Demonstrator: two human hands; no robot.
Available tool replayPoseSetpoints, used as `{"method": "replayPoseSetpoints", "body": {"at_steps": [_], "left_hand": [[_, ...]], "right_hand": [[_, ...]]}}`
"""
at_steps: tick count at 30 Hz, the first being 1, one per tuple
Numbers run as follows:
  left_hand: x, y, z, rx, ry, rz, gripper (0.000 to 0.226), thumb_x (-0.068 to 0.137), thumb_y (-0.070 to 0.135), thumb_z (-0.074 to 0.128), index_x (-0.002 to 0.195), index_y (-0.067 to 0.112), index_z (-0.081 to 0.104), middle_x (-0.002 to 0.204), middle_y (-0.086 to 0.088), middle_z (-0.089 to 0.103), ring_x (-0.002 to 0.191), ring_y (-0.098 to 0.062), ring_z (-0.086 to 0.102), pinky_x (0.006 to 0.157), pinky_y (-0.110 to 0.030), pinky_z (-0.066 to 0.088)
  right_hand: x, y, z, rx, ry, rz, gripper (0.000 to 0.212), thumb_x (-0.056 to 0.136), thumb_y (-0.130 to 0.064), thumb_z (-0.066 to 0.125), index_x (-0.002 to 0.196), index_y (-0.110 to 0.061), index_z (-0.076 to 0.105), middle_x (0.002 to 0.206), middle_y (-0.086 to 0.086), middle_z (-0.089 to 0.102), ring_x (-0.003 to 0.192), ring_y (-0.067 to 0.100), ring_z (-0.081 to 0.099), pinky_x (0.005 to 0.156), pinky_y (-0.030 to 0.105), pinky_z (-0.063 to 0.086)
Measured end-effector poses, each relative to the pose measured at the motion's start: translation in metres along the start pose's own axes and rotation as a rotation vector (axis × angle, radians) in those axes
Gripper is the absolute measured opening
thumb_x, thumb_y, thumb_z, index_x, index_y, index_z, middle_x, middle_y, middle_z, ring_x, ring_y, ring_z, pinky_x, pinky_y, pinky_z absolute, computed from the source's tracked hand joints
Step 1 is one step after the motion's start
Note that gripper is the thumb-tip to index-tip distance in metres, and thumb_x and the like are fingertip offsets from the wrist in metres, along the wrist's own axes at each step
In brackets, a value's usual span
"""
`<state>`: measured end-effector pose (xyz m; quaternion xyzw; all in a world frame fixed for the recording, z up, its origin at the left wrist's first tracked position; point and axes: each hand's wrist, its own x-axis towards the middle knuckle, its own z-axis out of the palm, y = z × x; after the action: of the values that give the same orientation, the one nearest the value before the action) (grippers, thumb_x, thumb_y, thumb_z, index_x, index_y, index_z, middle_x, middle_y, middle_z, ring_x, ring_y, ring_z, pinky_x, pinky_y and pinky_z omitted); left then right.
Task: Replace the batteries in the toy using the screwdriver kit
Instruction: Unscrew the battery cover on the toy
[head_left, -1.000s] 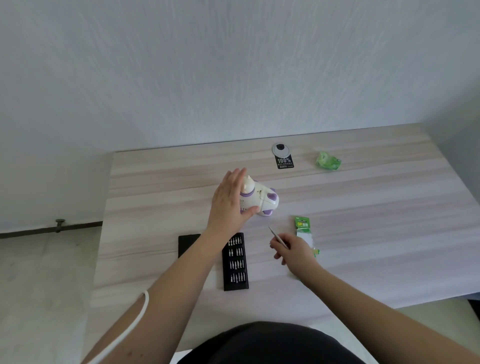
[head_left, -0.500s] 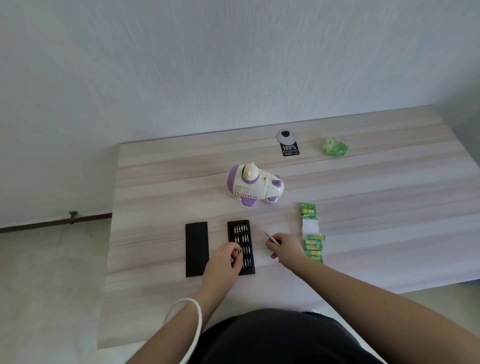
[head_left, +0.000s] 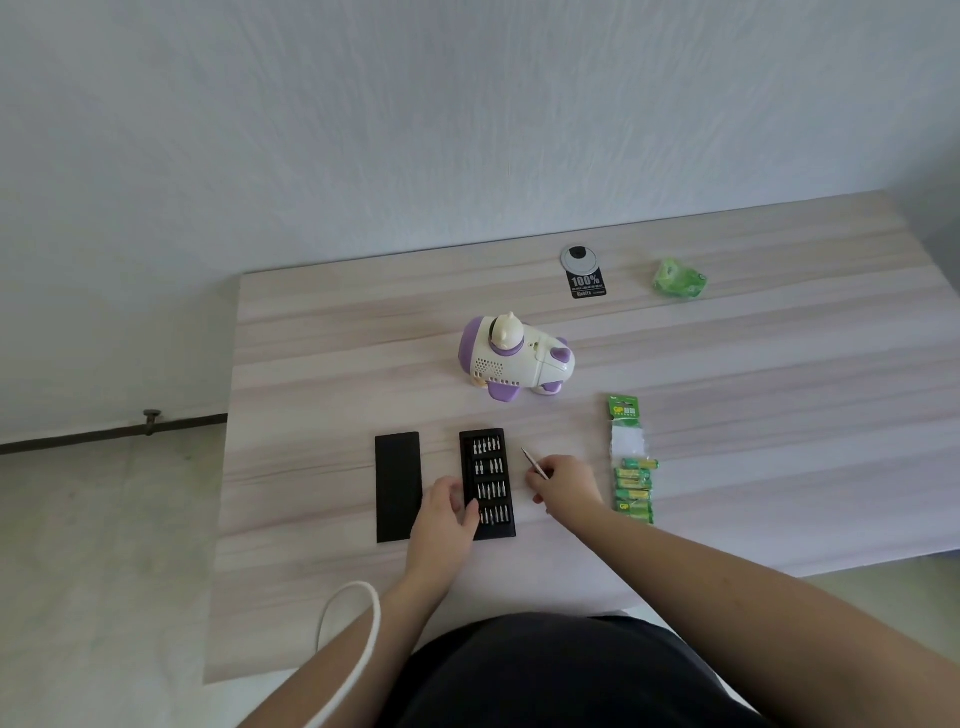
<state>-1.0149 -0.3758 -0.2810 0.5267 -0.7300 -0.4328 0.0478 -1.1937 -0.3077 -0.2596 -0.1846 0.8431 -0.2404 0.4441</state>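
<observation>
My left hand (head_left: 445, 512) rested its fingers on the bit tray's (head_left: 488, 483) left edge; my right hand (head_left: 566, 480) pinched the screwdriver (head_left: 535, 462). The toy (head_left: 517, 358) stood beyond on open worktop (head_left: 779, 395).

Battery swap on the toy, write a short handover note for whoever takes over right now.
Left hand: fingers rest on the near end of the open bit tray, holding nothing clearly.
Right hand: grips the slim screwdriver, tip up.
Toy stands untouched mid-table; tray lid lies left of the tray; battery pack lies right of the hands, already torn open.
Done: kit opened, driver out.
Left: pick a bit, unscrew the toy, swap batteries, close.
</observation>
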Motion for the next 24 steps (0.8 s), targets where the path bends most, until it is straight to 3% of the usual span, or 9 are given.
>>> {"method": "replayPoseSetpoints", "body": {"at_steps": [5, 9, 15, 20, 24], "left_hand": [[0.005, -0.001, 0.002, 0.005, 0.016, -0.033, 0.021, 0.089, 0.021, 0.06, 0.11, 0.02, 0.055, 0.088, 0.002, 0.055, 0.079, -0.015, 0.055, 0.076, -0.033, 0.049], [0.006, -0.001, 0.001, -0.011, 0.016, -0.056, 0.02, 0.089, 0.018, 0.059, 0.109, 0.021, 0.055, 0.091, 0.0, 0.058, 0.082, -0.017, 0.057, 0.08, -0.033, 0.049], [0.007, -0.001, 0.0, -0.011, 0.019, -0.051, 0.018, 0.091, 0.017, 0.058, 0.108, 0.02, 0.056, 0.09, 0.001, 0.058, 0.079, -0.013, 0.056, 0.074, -0.025, 0.043], [0.006, -0.003, 0.0, -0.009, 0.017, -0.032, 0.019, 0.091, 0.023, 0.061, 0.11, 0.02, 0.056, 0.092, 0.002, 0.057, 0.08, -0.01, 0.055, 0.075, -0.026, 0.043], [0.005, -0.001, 0.002, 0.009, 0.026, -0.025, 0.021, 0.091, 0.028, 0.062, 0.11, 0.02, 0.056, 0.09, 0.004, 0.057, 0.076, -0.006, 0.053, 0.07, -0.025, 0.04]], "right_hand": [[0.001, -0.002, 0.001, -0.008, 0.004, 0.014, 0.018, 0.092, -0.019, 0.053, 0.087, -0.01, 0.068, 0.064, 0.001, 0.066, 0.052, 0.012, 0.053, 0.051, 0.023, 0.043], [0.002, -0.002, 0.003, -0.015, 0.017, 0.017, 0.021, 0.093, -0.019, 0.051, 0.091, -0.007, 0.068, 0.069, 0.004, 0.066, 0.052, 0.007, 0.052, 0.047, 0.022, 0.036], [0.003, 0.003, 0.0, 0.03, 0.021, -0.014, 0.018, 0.095, -0.023, 0.052, 0.095, -0.011, 0.066, 0.069, 0.002, 0.065, 0.062, 0.015, 0.056, 0.049, 0.022, 0.038], [0.0, 0.024, -0.009, -0.095, 0.097, -0.06, 0.021, 0.096, -0.03, 0.051, 0.1, -0.015, 0.065, 0.099, 0.007, 0.052, 0.073, 0.023, 0.062, 0.066, 0.032, 0.054], [-0.005, 0.032, -0.009, -0.192, 0.141, -0.089, 0.021, 0.094, -0.03, 0.053, 0.103, -0.015, 0.064, 0.094, 0.004, 0.058, 0.076, 0.02, 0.059, 0.064, 0.027, 0.046]]}}
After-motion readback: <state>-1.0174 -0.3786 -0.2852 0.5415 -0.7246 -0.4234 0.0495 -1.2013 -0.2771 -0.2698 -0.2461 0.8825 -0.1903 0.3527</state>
